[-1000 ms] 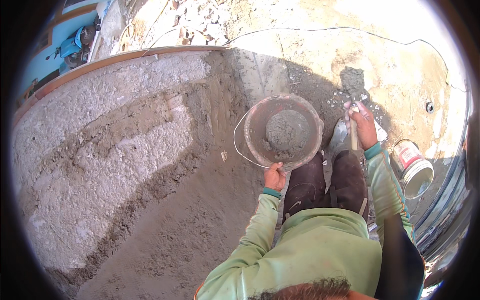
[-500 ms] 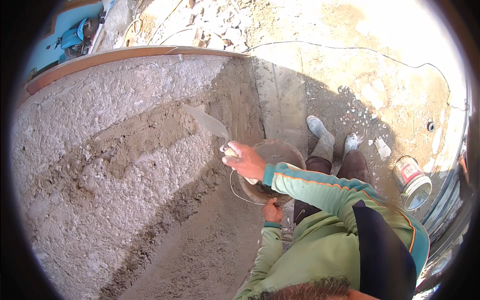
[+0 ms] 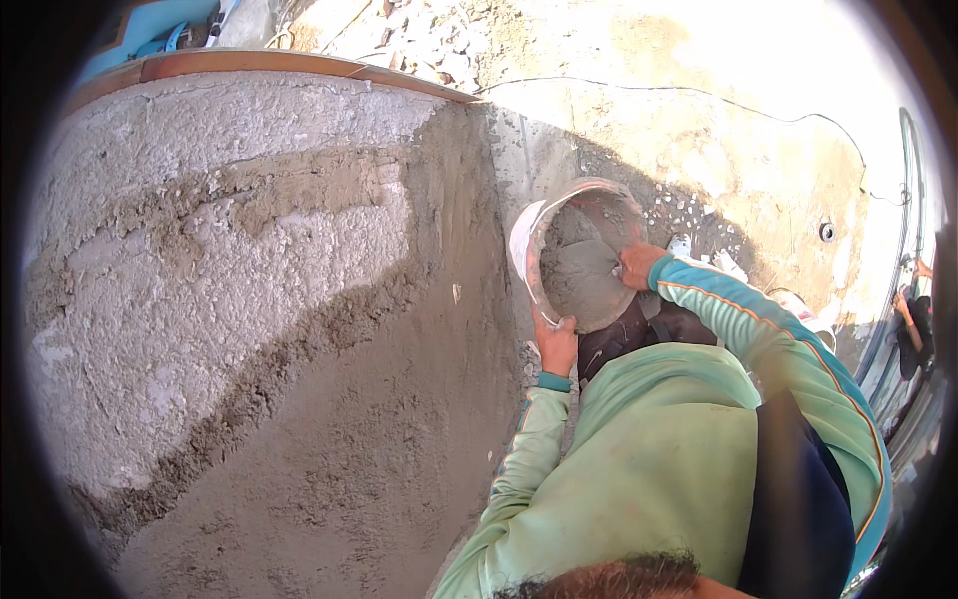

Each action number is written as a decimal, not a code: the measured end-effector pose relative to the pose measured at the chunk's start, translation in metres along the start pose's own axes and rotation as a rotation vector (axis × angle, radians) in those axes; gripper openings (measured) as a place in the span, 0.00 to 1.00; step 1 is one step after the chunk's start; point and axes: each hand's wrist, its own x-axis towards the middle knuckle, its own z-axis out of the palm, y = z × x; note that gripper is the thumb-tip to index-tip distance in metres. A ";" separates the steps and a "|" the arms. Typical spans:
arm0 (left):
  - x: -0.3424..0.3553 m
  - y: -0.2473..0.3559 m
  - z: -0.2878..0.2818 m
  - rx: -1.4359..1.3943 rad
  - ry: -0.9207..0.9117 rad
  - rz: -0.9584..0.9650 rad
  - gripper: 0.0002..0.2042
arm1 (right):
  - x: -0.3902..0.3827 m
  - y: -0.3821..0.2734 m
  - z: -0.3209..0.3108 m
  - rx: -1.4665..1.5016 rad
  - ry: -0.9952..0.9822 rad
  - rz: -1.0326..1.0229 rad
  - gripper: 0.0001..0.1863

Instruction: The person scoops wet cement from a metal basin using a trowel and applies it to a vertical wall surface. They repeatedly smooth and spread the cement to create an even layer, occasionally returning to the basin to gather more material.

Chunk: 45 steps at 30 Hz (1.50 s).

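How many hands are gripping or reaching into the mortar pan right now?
2: the left hand grips the mortar pan's lower rim; the right hand reaches inside it, onto the wet mortar.

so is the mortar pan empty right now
No, the mortar pan holds a heap of grey mortar, with the right hand reaching into it.

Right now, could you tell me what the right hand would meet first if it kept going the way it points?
The right hand points down into the round pan; it would probably meet the grey wet mortar inside first, though depth is unclear.
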 end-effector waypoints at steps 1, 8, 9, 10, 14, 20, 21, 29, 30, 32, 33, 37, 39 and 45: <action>-0.006 0.008 0.003 0.000 -0.048 0.015 0.34 | -0.013 -0.001 0.007 0.094 0.034 -0.018 0.22; -0.003 0.010 0.017 -0.194 -0.098 -0.104 0.28 | -0.114 0.013 -0.010 0.775 -0.132 -0.018 0.24; -0.001 0.011 0.024 -0.248 -0.077 -0.145 0.27 | -0.114 0.022 -0.012 0.775 -0.113 0.015 0.24; 0.001 0.010 0.029 -0.299 -0.052 -0.187 0.27 | -0.111 0.028 -0.012 0.776 -0.097 0.045 0.23; 0.020 0.008 0.038 -0.415 0.004 -0.348 0.23 | -0.096 0.017 -0.013 0.997 -0.101 -0.021 0.20; 0.045 -0.049 0.001 -0.633 0.161 -0.543 0.23 | -0.089 0.011 -0.037 1.609 -0.084 -0.200 0.15; 0.045 -0.062 -0.017 -0.599 0.179 -0.586 0.21 | -0.086 0.008 -0.041 1.699 0.006 -0.229 0.15; 0.021 -0.082 -0.117 -0.523 0.474 -0.735 0.13 | 0.131 -0.087 -0.061 1.254 1.262 0.176 0.17; 0.023 -0.083 -0.101 -0.509 0.424 -0.758 0.12 | 0.187 -0.085 -0.068 1.178 1.314 0.317 0.18; 0.020 -0.096 -0.104 -0.515 0.440 -0.808 0.12 | 0.246 -0.150 -0.116 1.597 0.882 0.174 0.18; 0.028 -0.099 -0.089 -0.533 0.419 -0.833 0.12 | 0.259 -0.170 -0.151 1.782 0.548 0.081 0.20; 0.012 -0.087 -0.140 -0.580 0.595 -0.749 0.07 | 0.140 -0.310 -0.140 1.268 0.406 -0.477 0.23; 0.017 -0.070 -0.141 -0.545 0.606 -0.726 0.07 | 0.057 -0.278 -0.139 1.189 0.155 -0.550 0.20; 0.039 -0.056 -0.105 -0.472 0.432 -0.534 0.11 | 0.027 -0.108 -0.065 0.137 0.212 -0.369 0.23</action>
